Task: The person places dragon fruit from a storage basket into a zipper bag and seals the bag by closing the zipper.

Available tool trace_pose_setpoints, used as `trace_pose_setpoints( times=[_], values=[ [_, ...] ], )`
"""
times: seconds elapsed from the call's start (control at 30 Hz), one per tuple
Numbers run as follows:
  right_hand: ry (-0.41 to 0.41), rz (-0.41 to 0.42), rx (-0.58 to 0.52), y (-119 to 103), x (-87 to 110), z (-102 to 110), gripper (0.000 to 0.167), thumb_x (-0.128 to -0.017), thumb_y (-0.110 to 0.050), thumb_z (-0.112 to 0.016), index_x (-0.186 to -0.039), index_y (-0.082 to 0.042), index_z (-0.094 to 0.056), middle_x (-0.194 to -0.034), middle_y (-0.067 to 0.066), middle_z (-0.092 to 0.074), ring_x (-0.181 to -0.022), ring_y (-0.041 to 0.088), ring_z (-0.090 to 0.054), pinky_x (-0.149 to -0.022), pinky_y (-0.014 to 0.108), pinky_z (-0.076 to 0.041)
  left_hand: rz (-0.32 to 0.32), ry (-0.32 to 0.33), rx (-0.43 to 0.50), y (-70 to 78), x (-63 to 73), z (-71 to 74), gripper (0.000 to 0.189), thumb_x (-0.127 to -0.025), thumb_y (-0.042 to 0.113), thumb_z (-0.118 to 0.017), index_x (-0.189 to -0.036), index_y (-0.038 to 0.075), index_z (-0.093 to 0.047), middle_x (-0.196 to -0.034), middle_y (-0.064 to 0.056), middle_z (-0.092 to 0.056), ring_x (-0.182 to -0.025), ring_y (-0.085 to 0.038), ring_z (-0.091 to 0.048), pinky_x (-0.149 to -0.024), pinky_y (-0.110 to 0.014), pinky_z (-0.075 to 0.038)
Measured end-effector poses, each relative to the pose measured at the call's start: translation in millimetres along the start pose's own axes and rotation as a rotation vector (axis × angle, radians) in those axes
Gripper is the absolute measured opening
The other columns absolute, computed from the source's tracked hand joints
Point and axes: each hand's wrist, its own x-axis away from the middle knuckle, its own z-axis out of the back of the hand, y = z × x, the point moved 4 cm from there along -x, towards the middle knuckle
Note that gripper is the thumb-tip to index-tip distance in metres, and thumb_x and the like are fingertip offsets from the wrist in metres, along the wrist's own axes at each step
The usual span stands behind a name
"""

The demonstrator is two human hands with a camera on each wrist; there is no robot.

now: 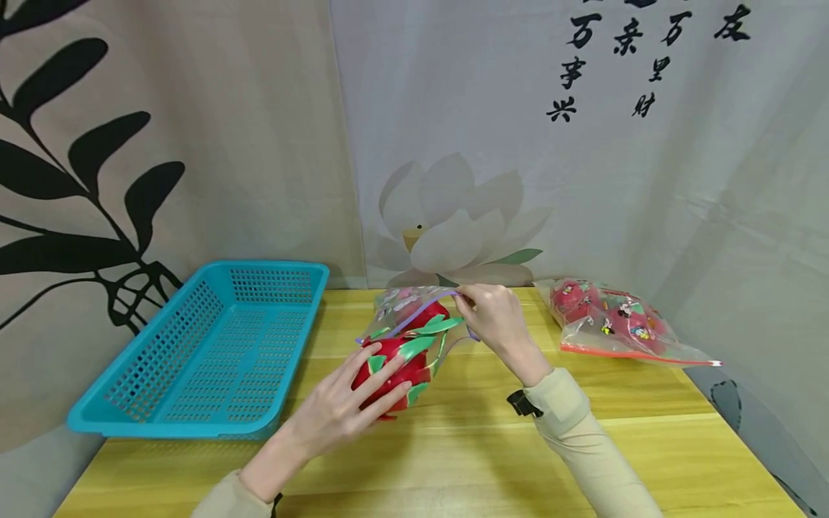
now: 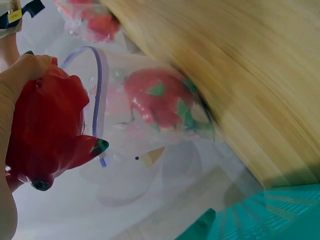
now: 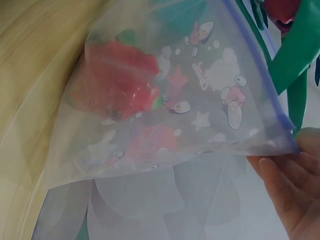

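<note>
A red dragon fruit [image 1: 391, 370] with green-tipped scales is held in my left hand [image 1: 343, 399], fingers spread over it and thumb on its other side in the left wrist view. It is at the mouth of a clear printed zip bag [image 3: 200, 117] with a purple zip edge. My right hand [image 1: 495, 316] pinches a corner of that edge, holding the mouth apart. Inside the bag, toward its bottom, lies another dragon fruit [image 2: 155, 95], seen through the plastic. How far the held fruit reaches into the opening is hard to tell.
A blue plastic basket [image 1: 307, 316] with perforated sides stands at the left of the wooden table [image 1: 466, 460]. At the back right lies a filled zip bag [image 1: 622, 324] with an orange zip edge and red contents. A printed cloth [image 1: 259, 144] hangs behind.
</note>
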Motion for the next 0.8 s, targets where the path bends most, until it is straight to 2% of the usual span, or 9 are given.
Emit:
trace_pose_setpoints(
  times=[0.1,0.17,0.43,0.67,0.73,0.8],
  values=[
    [0.001,-0.003,-0.001,0.6,1.2,0.8,0.005,-0.081,-0.007,-0.071,-0.078,-0.004,-0.074,-0.068,0.006,-0.072,-0.054,0.015,-0.065,-0.049,0.027,-0.051,0.022,-0.012,0.0,-1.3,0.7,-0.3,0.077,-0.058,0.045,-0.088,-0.123,0.017,-0.061,-0.13,-0.013,-0.06,-0.11,-0.038,-0.057,-0.08,-0.044,-0.058],
    [0.0,-0.004,-0.002,1.1,1.7,0.8,0.005,-0.081,-0.007,-0.071,-0.079,-0.005,-0.075,-0.068,0.005,-0.071,-0.054,0.015,-0.065,-0.049,0.027,-0.051,0.028,-0.024,-0.006,-1.8,1.3,-1.2,0.081,-0.054,0.047,-0.089,-0.123,0.017,-0.062,-0.129,-0.013,-0.06,-0.11,-0.037,-0.057,-0.08,-0.043,-0.058],
    [-0.002,0.003,-0.007,-1.2,0.7,1.0,0.006,-0.082,-0.008,-0.071,-0.078,-0.005,-0.074,-0.068,0.005,-0.071,-0.053,0.015,-0.065,-0.048,0.027,-0.051,0.029,-0.058,-0.027,-0.8,-2.4,-6.6,0.075,-0.059,0.048,-0.086,-0.123,0.018,-0.061,-0.13,-0.011,-0.059,-0.111,-0.037,-0.057,-0.084,-0.042,-0.057],
    [0.003,0.015,0.004,-2.4,-0.3,1.6,0.007,-0.081,-0.007,-0.071,-0.076,-0.004,-0.074,-0.066,0.006,-0.071,-0.053,0.015,-0.065,-0.048,0.027,-0.051,0.043,-0.038,-0.014,-0.4,-10.9,-11.0,0.071,-0.062,0.043,-0.087,-0.124,0.019,-0.06,-0.13,-0.013,-0.056,-0.115,-0.036,-0.056,-0.09,-0.043,-0.055],
    [0.004,0.014,0.007,-2.1,-0.6,1.6,0.007,-0.081,-0.008,-0.071,-0.077,-0.004,-0.074,-0.067,0.006,-0.071,-0.053,0.016,-0.065,-0.048,0.027,-0.052,0.042,-0.023,0.003,0.4,-12.7,-12.2,0.067,-0.065,0.037,-0.086,-0.125,0.018,-0.06,-0.13,-0.016,-0.054,-0.117,-0.036,-0.056,-0.091,-0.044,-0.054],
    [0.003,0.009,0.011,-1.8,-0.9,1.6,0.007,-0.081,-0.008,-0.071,-0.077,-0.004,-0.074,-0.067,0.006,-0.071,-0.053,0.016,-0.065,-0.048,0.027,-0.052,0.035,-0.005,0.015,2.0,-14.7,-13.4,0.055,-0.075,0.031,-0.08,-0.125,0.018,-0.06,-0.13,-0.019,-0.054,-0.117,-0.036,-0.056,-0.092,-0.044,-0.053]
  ],
)
